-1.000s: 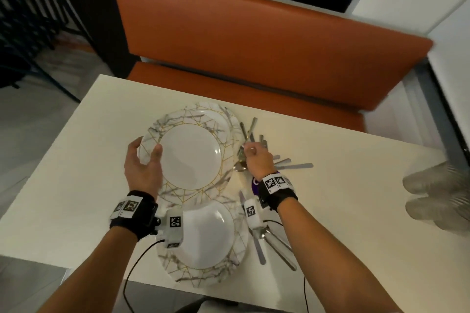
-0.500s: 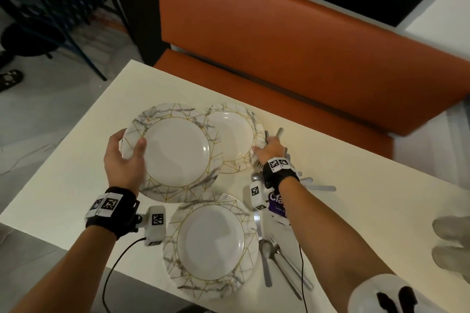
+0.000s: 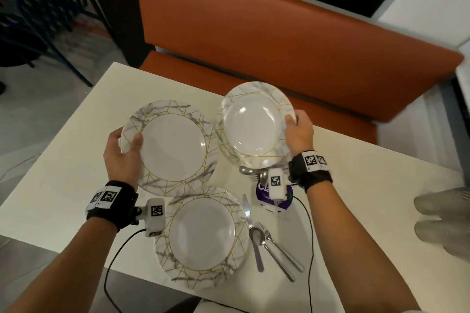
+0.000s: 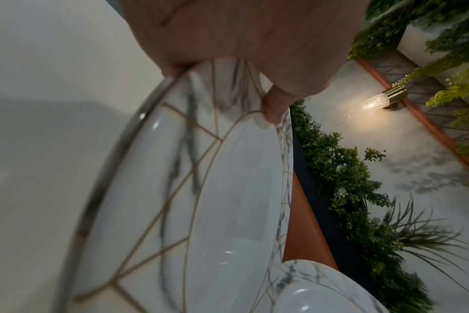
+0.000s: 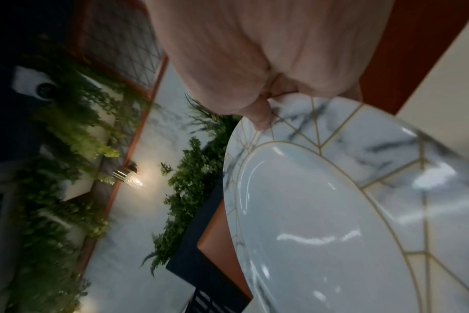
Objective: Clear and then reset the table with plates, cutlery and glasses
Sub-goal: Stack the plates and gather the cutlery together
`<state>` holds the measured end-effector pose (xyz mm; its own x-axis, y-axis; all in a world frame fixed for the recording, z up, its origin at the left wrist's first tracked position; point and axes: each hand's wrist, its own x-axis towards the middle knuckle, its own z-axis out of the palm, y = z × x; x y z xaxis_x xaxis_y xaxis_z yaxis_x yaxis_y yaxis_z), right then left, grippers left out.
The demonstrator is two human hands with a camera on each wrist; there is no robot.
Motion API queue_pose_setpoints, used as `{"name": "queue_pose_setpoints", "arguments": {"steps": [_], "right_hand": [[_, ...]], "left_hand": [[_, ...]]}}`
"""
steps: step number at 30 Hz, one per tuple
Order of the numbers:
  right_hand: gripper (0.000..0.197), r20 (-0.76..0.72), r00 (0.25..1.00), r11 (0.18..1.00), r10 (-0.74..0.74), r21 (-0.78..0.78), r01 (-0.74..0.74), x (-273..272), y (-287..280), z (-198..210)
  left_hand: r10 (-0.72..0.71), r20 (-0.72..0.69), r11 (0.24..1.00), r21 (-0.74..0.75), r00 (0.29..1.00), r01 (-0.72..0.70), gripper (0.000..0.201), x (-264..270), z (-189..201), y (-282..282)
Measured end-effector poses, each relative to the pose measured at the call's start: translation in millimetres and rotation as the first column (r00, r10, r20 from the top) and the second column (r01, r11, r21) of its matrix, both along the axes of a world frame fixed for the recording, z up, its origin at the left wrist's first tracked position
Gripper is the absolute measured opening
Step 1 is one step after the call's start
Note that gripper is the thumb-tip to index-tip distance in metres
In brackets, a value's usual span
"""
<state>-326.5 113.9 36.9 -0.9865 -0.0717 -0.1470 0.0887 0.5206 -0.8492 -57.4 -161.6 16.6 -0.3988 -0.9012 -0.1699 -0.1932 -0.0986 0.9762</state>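
Three white marble-patterned plates with gold lines are in the head view. My left hand (image 3: 124,150) grips the left rim of one plate (image 3: 175,147), held above the table, thumb on top (image 4: 275,108). My right hand (image 3: 298,132) grips the right rim of a second plate (image 3: 254,127), lifted and tilted, with the thumb on its rim (image 5: 260,118). The third plate (image 3: 203,236) lies flat near the front edge. A knife, spoon and fork (image 3: 264,241) lie to its right. More cutlery (image 3: 250,173) peeks out below the right-hand plate.
The white table (image 3: 50,185) has an orange bench (image 3: 279,33) behind it. A purple round object (image 3: 264,193) sits under my right wrist camera. Blurred clear glasses (image 3: 442,221) stand at the table's right edge. A cable runs off the front edge.
My right hand left the cutlery pile, took the second plate by its rim and lifted it to the right. My left hand kept its plate and moved it left, off the stack.
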Motion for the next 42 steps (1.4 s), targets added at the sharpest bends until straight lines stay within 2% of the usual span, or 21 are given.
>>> {"name": "queue_pose_setpoints", "arguments": {"steps": [3, 6, 10, 16, 19, 21, 24, 25, 27, 29, 31, 33, 34, 37, 38, 40, 42], "right_hand": [[0.019, -0.106, 0.994, 1.000, 0.007, 0.005, -0.006, 0, 41, 22], [0.018, -0.135, 0.990, 0.999, 0.032, 0.014, -0.030, 4, 80, 35], [0.017, 0.004, 0.999, 0.997, 0.041, -0.058, -0.041, 25, 115, 34], [0.016, 0.221, 0.974, 0.989, -0.055, -0.125, 0.085, 69, 139, 7], [0.014, 0.200, 0.978, 0.992, -0.054, -0.099, 0.075, 93, 141, -7], [0.018, 0.168, 0.985, 0.999, -0.029, -0.016, 0.032, 109, 140, -15], [0.026, 0.180, 0.984, 1.000, -0.014, 0.024, 0.010, 130, 132, -21], [0.029, 0.175, 0.984, 0.999, -0.009, 0.036, 0.003, 136, 128, -22], [0.037, 0.151, 0.989, 0.998, -0.002, 0.069, -0.009, 145, 120, -26], [0.040, 0.137, 0.990, 0.997, -0.009, 0.076, -0.001, 149, 113, -29], [0.040, 0.128, 0.991, 0.998, -0.032, 0.053, 0.025, 152, 106, -32], [0.041, 0.117, 0.993, 0.999, -0.026, 0.025, 0.024, 156, 96, -34], [0.041, 0.109, 0.994, 1.000, -0.017, 0.019, 0.015, 157, 90, -35], [0.041, 0.087, 0.996, 1.000, 0.023, 0.014, -0.024, 161, 71, -33], [0.041, 0.094, 0.995, 0.999, 0.046, 0.004, -0.047, 163, 65, -31], [0.039, 0.107, 0.985, 0.991, 0.135, -0.029, -0.133, 165, 54, -30], [0.037, 0.123, 0.960, 0.968, 0.250, -0.047, -0.246, 166, 44, -34]], "left_hand": [[-0.059, 0.012, 0.998, 0.008, 0.998, 0.059, 0.025, -6, 3, 13], [-0.133, 0.021, 0.990, 0.053, 0.991, 0.132, 0.023, -13, 6, 31], [-0.233, -0.054, 0.963, 0.128, 0.971, 0.238, 0.023, -25, 9, 66], [-0.363, -0.109, 0.871, 0.312, 0.925, 0.378, 0.025, -34, 10, 121], [-0.374, -0.121, 0.843, 0.368, 0.920, 0.391, 0.030, -35, 9, 141], [-0.373, -0.104, 0.820, 0.429, 0.922, 0.380, 0.034, -33, 5, 151], [-0.323, -0.097, 0.800, 0.504, 0.941, 0.327, 0.022, -28, 3, 159], [-0.297, -0.080, 0.800, 0.523, 0.952, 0.294, 0.029, -27, -1, 158], [-0.266, -0.110, 0.773, 0.569, 0.958, 0.280, 0.064, -22, -20, 150], [-0.290, -0.187, 0.730, 0.592, 0.939, 0.343, 0.078, -18, -44, 140], [-0.315, -0.198, 0.738, 0.563, 0.928, 0.371, 0.072, -9, -18, 148], [-0.308, -0.164, 0.822, 0.450, 0.937, 0.349, 0.060, -3, -7, 150], [-0.320, -0.130, 0.854, 0.388, 0.938, 0.345, 0.061, 0, -5, 149], [-0.366, -0.007, 0.908, 0.218, 0.931, 0.358, 0.089, 16, -10, 137], [-0.355, 0.039, 0.925, 0.157, 0.934, 0.345, 0.092, 23, -14, 130], [-0.297, 0.098, 0.955, 0.048, 0.950, 0.293, 0.086, 36, -20, 115], [-0.230, 0.085, 0.972, -0.016, 0.969, 0.232, 0.077, 48, -19, 100]]}}
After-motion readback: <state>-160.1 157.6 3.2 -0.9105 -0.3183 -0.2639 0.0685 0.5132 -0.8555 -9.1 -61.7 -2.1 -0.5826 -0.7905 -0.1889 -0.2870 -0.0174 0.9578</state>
